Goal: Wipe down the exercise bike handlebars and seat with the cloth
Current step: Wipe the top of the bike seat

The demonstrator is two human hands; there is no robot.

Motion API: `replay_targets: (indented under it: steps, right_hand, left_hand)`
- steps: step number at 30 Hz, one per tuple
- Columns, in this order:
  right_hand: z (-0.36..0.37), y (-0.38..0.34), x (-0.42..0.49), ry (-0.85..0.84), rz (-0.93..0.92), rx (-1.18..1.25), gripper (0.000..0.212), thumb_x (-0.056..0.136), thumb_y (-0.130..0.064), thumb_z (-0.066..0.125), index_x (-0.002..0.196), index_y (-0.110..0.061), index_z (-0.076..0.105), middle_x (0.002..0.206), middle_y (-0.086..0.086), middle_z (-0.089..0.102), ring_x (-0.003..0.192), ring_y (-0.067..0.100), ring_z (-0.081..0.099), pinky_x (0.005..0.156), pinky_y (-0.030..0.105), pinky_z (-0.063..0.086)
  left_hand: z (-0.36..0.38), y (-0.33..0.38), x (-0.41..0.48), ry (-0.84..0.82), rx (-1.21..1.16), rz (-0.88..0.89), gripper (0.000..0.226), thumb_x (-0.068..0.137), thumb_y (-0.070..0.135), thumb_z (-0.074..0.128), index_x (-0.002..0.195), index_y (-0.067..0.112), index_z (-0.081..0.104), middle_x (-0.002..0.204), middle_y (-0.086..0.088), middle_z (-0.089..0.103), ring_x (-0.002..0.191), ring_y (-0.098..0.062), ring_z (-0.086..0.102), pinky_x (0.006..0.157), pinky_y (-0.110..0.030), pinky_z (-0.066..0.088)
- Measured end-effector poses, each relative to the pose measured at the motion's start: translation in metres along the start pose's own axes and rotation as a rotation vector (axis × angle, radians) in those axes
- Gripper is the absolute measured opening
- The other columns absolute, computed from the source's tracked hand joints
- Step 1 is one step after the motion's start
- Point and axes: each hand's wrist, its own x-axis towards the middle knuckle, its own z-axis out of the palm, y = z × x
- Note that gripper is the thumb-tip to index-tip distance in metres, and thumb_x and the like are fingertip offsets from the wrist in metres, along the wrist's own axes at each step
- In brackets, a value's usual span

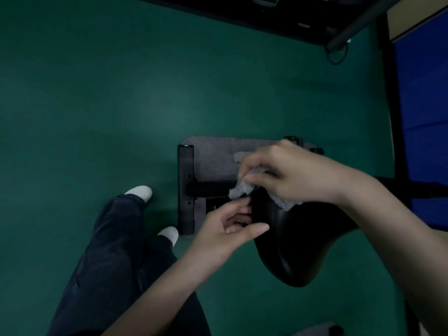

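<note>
The seat (298, 243) of the exercise bike is black and smooth. Its broad end is nearest the person and its narrow end points away, over the bike's base. The right hand (295, 175) comes in from the right. It clutches a crumpled pale cloth (241, 189) between curled fingers and thumb and presses it on the narrow end of the seat. A fold of the cloth trails out under the palm onto the seat's right side. The left hand (230, 229) reaches up from the near left and grips the seat's left edge just below the cloth, with its thumb laid on top and its fingers bent in at the rim.

Green floor (97, 105) stretches wide and bare to the left and far side of the bike. On the right, a blue panel (421, 112) stands close beside the seat and leaves little space there.

Below the hands, a grey mat (215, 154) lies on the floor. A black base bar (186, 190) runs across its left end, and a black frame tube (211, 189) runs from the bar toward the seat. The person's legs in dark trousers (114, 238) stand at the near left. Two white shoes (141, 192) are near the base bar, the nearer one almost touching the mat's corner.

Dark equipment (266, 13) crosses the far edge, with a slanting black pole (358, 23) and a looped cable (337, 54) at its right.
</note>
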Motion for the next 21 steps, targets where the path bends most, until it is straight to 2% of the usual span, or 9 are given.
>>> replay_targets:
  steps: [2,6,9,12,14,16,17,19,21]
  right_hand:
    - [0.002,-0.003,-0.001,-0.040,-0.032,-0.041,0.014,0.093,-0.018,0.057,0.100,-0.020,0.069,0.095,-0.006,0.070,0.089,0.006,0.062,0.082,0.022,0.045]
    - [-0.003,0.015,0.007,0.052,0.046,0.046,0.013,0.092,-0.018,0.059,0.095,-0.020,0.071,0.084,-0.012,0.067,0.083,-0.003,0.056,0.074,0.008,0.039]
    - [-0.005,0.039,0.007,0.194,0.210,0.223,0.015,0.093,-0.021,0.058,0.084,-0.029,0.068,0.080,-0.011,0.068,0.082,0.000,0.058,0.078,0.017,0.043]
    - [0.003,0.057,-0.003,0.369,0.389,0.538,0.017,0.095,-0.017,0.055,0.085,-0.020,0.068,0.087,0.005,0.071,0.083,0.010,0.060,0.084,0.032,0.046]
    - [0.010,0.057,-0.008,0.490,0.468,0.663,0.018,0.096,-0.015,0.053,0.084,-0.017,0.067,0.077,0.009,0.069,0.071,0.016,0.060,0.070,0.029,0.048]
    - [0.013,0.045,-0.010,0.511,0.390,0.528,0.019,0.095,-0.013,0.053,0.084,-0.018,0.067,0.063,0.002,0.067,0.055,0.013,0.060,0.051,0.022,0.047]
    - [0.012,0.035,-0.010,0.483,0.291,0.399,0.017,0.093,-0.012,0.055,0.085,-0.018,0.069,0.065,-0.002,0.068,0.058,0.008,0.062,0.054,0.020,0.048]
    - [0.013,0.016,-0.012,0.367,0.068,0.141,0.013,0.091,-0.011,0.058,0.090,-0.015,0.070,0.079,-0.005,0.069,0.076,0.002,0.062,0.073,0.018,0.046]
    - [0.018,0.001,-0.016,0.210,-0.077,-0.017,0.011,0.091,-0.012,0.058,0.090,-0.013,0.069,0.087,-0.004,0.068,0.088,0.010,0.060,0.085,0.029,0.044]
  left_hand:
    - [0.004,-0.004,-0.001,0.027,-0.016,0.011,0.048,0.059,0.025,0.075,0.105,0.031,0.061,0.087,0.016,0.070,0.084,0.006,0.064,0.073,-0.008,0.046]
    - [0.006,-0.004,0.004,0.033,0.065,0.059,0.046,0.061,0.032,0.087,0.101,0.039,0.065,0.090,0.021,0.069,0.086,0.003,0.063,0.076,-0.014,0.049]
    - [0.005,-0.001,0.008,0.027,0.121,0.084,0.041,0.055,0.039,0.083,0.092,0.050,0.069,0.092,0.020,0.069,0.086,0.003,0.062,0.078,-0.017,0.050]
    - [0.003,0.001,0.008,0.021,0.130,0.078,0.042,0.055,0.033,0.089,0.088,0.051,0.070,0.091,0.020,0.070,0.084,0.004,0.062,0.075,-0.013,0.048]
    - [0.003,0.002,0.007,0.028,0.107,0.065,0.038,0.055,0.031,0.081,0.090,0.043,0.070,0.089,0.020,0.070,0.082,0.005,0.062,0.072,-0.010,0.047]
    - [0.003,0.003,0.005,0.027,0.095,0.060,0.042,0.056,0.028,0.078,0.095,0.038,0.066,0.087,0.021,0.070,0.080,0.005,0.061,0.072,-0.010,0.047]
    - [0.004,0.003,0.005,0.028,0.090,0.056,0.044,0.056,0.027,0.077,0.097,0.036,0.065,0.087,0.019,0.070,0.079,0.006,0.060,0.072,-0.010,0.047]
    - [0.005,0.002,0.004,0.038,0.069,0.049,0.043,0.058,0.024,0.077,0.099,0.031,0.064,0.087,0.013,0.069,0.079,0.004,0.059,0.074,-0.011,0.048]
    - [0.007,0.001,0.002,0.053,0.037,0.048,0.038,0.060,0.024,0.075,0.096,0.024,0.065,0.089,0.009,0.067,0.082,0.000,0.060,0.076,-0.013,0.049]
